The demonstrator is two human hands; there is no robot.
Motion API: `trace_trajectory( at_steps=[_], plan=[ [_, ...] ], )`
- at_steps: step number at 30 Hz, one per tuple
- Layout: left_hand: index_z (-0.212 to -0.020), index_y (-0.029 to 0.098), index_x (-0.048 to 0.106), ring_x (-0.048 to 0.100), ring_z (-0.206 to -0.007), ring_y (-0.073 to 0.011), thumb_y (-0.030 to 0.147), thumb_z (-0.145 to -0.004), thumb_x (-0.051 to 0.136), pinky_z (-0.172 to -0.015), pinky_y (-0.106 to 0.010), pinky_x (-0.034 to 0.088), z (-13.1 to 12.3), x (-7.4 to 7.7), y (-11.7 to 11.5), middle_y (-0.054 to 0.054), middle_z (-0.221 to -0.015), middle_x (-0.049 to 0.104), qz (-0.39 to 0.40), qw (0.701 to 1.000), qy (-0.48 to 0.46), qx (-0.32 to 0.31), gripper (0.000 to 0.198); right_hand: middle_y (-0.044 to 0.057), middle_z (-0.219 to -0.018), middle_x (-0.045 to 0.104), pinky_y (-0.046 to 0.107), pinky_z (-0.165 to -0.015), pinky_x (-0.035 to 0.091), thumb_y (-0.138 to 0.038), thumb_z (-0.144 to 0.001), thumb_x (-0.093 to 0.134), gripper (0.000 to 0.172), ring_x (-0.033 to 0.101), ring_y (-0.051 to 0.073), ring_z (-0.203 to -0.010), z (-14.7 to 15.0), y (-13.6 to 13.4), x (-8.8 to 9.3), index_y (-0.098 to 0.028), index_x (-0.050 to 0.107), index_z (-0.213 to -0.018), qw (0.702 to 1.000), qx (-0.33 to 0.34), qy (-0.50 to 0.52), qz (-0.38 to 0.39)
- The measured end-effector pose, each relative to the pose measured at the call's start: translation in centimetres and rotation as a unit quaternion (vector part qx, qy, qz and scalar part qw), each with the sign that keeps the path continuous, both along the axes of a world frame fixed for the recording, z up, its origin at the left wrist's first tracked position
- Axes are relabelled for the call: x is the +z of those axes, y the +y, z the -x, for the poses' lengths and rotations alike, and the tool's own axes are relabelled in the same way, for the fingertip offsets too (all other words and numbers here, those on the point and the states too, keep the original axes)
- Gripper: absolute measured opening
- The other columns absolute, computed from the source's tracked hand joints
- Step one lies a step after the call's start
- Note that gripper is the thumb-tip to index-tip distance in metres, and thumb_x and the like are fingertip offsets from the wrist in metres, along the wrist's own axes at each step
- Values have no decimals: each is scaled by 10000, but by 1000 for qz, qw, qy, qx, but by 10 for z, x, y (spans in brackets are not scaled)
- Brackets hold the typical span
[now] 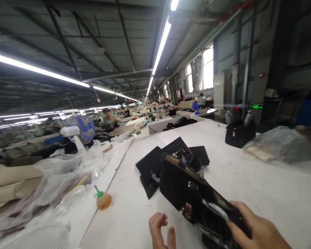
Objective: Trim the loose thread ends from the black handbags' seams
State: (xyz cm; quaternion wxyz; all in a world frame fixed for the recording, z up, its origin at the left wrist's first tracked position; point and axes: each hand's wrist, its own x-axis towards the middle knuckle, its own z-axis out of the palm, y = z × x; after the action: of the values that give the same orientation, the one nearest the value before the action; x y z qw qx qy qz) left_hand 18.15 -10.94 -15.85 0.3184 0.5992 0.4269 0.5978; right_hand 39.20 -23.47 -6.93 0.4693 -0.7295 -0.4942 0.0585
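My right hand (256,224) grips one end of a black handbag (197,193), holding it tilted above the white table. The bag has gold-coloured metal fittings, and clear plastic wraps part of it. Below the bag, at the bottom centre, my left hand (162,230) has its fingers curled and apart, with nothing in it. Behind the held bag, a pile of black bags (150,164) lies on the table, some with plastic on their fittings. The lower end of the held bag is partly hidden by my right hand.
An orange oil bottle (103,200) with a green spout stands on the white table (272,193). Another black handbag (239,133) stands at the right beside a clear plastic bag (287,143). Plastic sheeting (57,186) and a blue fan (84,128) are at the left. People sit farther back.
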Motion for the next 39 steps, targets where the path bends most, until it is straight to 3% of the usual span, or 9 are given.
trace_trajectory(
  at_steps=[3,8,13,17,21,28,33,36,39],
  plan=[
    [-1065,175,450,496,-1023,-266,406,-754,617,-899,-410,417,-8,26,-22,-154,-1109,468,-60,997,36,-18,422,-8,-865,707,305,-626,569,-423,-733,567,207,674,237,-721,28,5,-13,-363,608,-927,993,109,35,20],
    [-1122,170,382,526,-979,-199,317,-808,576,-805,-314,472,-18,60,-15,-129,-1079,487,41,998,-31,-48,397,-9,-878,700,288,-638,578,-429,-751,597,373,666,213,-737,33,16,-9,-343,572,-1114,982,157,89,60],
    [-1070,167,430,566,-726,-137,361,-840,512,-621,-231,455,-20,74,-7,-61,-884,570,135,983,-54,-108,312,66,-1099,641,286,-694,583,-441,-753,600,559,656,222,-831,28,12,-24,-295,462,-1275,982,85,148,-76],
    [-964,164,531,529,-623,-123,316,-821,520,-576,-214,419,-6,96,-8,-2,-707,572,126,983,5,-136,208,75,-1266,525,289,-819,560,-426,-795,550,457,607,238,-1021,22,4,-40,-286,499,-1226,977,49,149,-143],
    [-920,158,600,584,-782,-160,246,-796,531,-708,-230,446,20,114,-9,-30,-817,646,105,973,64,-196,166,72,-1300,474,353,-957,495,-393,-829,520,331,545,237,-1118,15,14,-52,-253,547,-1127,984,52,98,-143],
    [-940,144,614,577,-642,-171,424,-701,669,-549,-225,425,49,118,-27,-37,-690,644,142,964,170,-145,373,68,-1333,413,323,-878,547,-427,-825,532,377,591,195,-1010,13,39,-48,-258,511,-1162,981,53,124,-138],
    [-1049,163,560,628,-840,-226,456,-712,646,-697,-269,495,41,112,-34,-90,-924,675,118,974,100,-166,456,78,-1389,360,336,-934,512,-409,-828,538,485,548,226,-1116,23,42,-48,-271,417,-1277,977,80,148,-131],
    [-1093,170,529,630,-881,-249,429,-665,690,-768,-317,509,38,104,-32,-89,-924,676,118,979,131,-103,526,85,-1409,319,364,-925,520,-393,-821,553,532,516,250,-1155,27,39,-54,-280,381,-1312,976,66,141,-154],
    [-1109,191,533,623,-921,-258,424,-651,697,-828,-360,501,35,97,-30,-71,-940,676,124,977,169,-27,539,88,-1345,354,367,-895,533,-368,-806,575,431,531,243,-1111,32,32,-64,-254,462,-1206,970,11,124,-207]
  ],
)
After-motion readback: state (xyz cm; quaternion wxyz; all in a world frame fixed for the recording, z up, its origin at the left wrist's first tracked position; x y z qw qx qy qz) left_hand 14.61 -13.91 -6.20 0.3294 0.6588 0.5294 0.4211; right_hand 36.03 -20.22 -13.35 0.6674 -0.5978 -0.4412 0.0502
